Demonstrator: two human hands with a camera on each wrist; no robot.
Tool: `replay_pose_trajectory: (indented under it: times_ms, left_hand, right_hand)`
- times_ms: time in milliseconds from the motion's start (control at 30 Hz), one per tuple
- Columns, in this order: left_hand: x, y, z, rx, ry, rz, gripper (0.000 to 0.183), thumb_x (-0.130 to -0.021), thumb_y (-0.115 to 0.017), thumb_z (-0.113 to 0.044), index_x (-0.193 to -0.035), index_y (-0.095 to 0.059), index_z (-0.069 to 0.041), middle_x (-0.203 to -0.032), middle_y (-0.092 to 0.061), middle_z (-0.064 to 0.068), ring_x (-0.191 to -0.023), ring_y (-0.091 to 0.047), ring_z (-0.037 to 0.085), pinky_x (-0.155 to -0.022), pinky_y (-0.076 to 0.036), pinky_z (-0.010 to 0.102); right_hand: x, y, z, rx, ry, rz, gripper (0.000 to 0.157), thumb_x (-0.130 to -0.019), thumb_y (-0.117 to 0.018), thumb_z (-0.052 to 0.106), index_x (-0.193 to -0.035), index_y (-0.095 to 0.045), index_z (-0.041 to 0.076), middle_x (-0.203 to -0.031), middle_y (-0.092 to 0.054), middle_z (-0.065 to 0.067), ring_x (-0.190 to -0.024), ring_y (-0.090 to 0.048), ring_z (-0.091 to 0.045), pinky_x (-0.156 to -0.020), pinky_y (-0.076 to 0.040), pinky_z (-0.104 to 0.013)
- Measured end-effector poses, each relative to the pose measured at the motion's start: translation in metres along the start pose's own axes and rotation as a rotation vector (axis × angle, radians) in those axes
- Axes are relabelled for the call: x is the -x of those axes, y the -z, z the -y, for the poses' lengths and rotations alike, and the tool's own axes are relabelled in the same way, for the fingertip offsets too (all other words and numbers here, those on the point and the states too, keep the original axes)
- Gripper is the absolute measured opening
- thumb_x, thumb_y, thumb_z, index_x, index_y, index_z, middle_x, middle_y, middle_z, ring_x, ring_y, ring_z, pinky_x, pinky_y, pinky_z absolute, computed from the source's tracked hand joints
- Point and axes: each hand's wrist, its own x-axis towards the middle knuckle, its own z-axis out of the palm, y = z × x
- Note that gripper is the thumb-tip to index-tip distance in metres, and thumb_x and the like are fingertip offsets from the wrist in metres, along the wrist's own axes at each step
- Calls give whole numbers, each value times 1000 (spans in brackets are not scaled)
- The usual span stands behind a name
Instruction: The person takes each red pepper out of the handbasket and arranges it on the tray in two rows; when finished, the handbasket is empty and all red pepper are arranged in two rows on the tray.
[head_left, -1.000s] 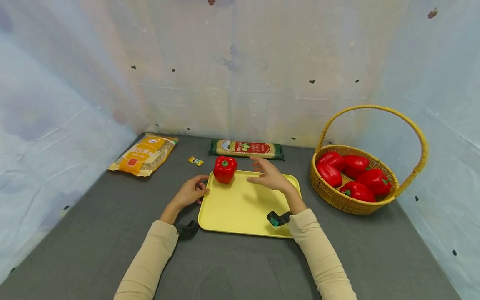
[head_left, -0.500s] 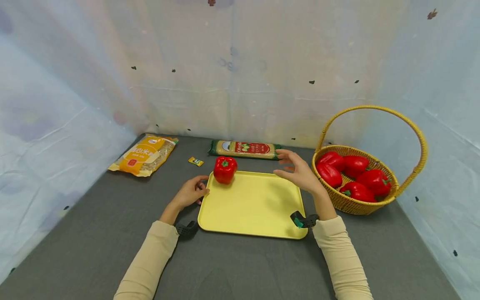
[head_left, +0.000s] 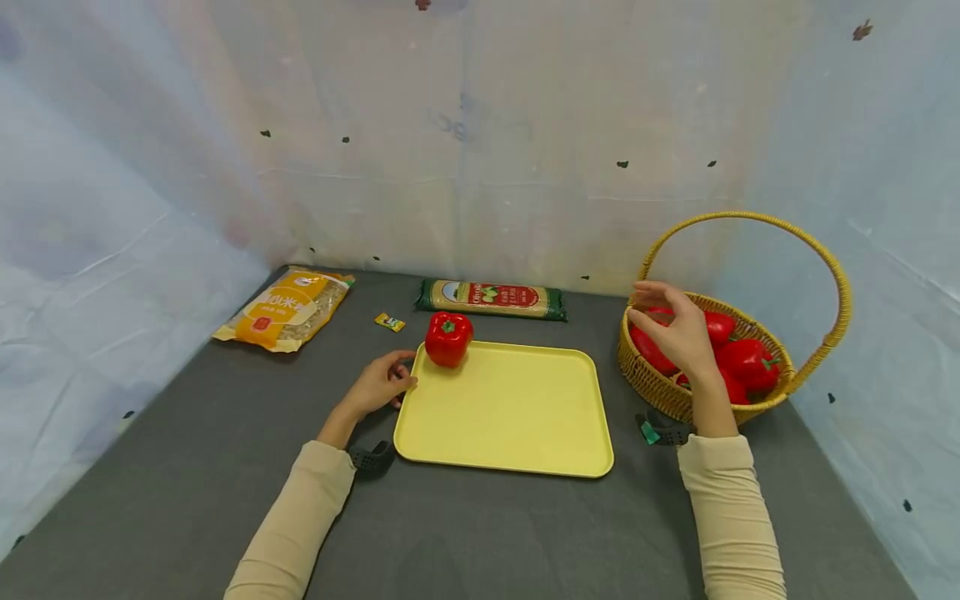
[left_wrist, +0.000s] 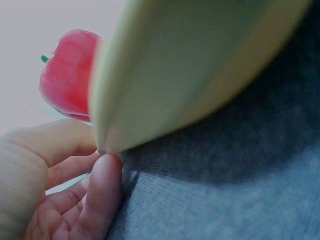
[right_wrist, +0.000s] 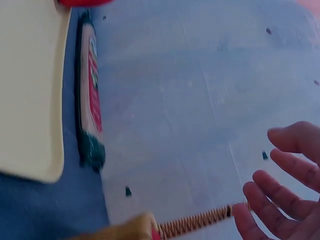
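Observation:
My left hand (head_left: 381, 382) pinches the left rim of a yellow tray (head_left: 510, 417) lying on the table. In the left wrist view, thumb and finger meet at the edge of that tray (left_wrist: 165, 65). One red bell pepper (head_left: 448, 340) stands in the tray's far left corner. Over the left side of a wicker basket (head_left: 645, 387) hovers my right hand (head_left: 678, 333), fingers spread and holding nothing. Several red bell peppers (head_left: 750, 364) lie inside the basket, some partly hidden behind this hand. The right wrist view shows the hand's fingers (right_wrist: 272, 200) near the basket handle (right_wrist: 195, 223).
Behind the tray lies a long noodle packet (head_left: 491, 300). A small yellow sachet (head_left: 390, 322) is left of it, and a bag of grain (head_left: 288, 310) sits at the far left. The basket's tall handle (head_left: 846, 292) arches up at the right. A pale curtain (head_left: 525, 150) encloses the table.
My right hand has moved right, from above the tray to above the basket, with nothing in it. The left hand stays at the tray's rim, and the pepper has not moved.

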Motion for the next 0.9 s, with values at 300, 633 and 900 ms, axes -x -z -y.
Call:
replay_pose_trajectory:
  times_ms: [300,633,900]
  left_hand:
    - [3,0,-1,-5,-18,-2,49,-89,-62,-11,-134,-44,1,-86,-53,12,-58,-50,18,-48,-51,31]
    - [1,-1,2,2,-17,-10,49,-89,-63,-11,-133,-45,1,-87,-54,13,-57,-51,18,-47,-51,30]
    - [3,-1,0,-1,-73,-14,48,-89,-62,-12,-131,-45,4,-83,-53,10,-55,-50,16,-46,-50,28]
  right_hand:
    - [-15,40,-52,-5,-170,-115,43,-88,-65,15,-126,-53,0,-115,-55,5,-105,-52,-18,-80,-42,-8]
    - [-23,62,-88,72,-269,-169,47,-87,-66,23,-128,-53,5,-111,-51,11,-105,-49,-17,-78,-40,-12]
    - [-26,69,-108,98,-356,-153,50,-88,-63,31,-134,-49,14,-126,-47,-11,-117,-44,-35,-93,-40,-36]
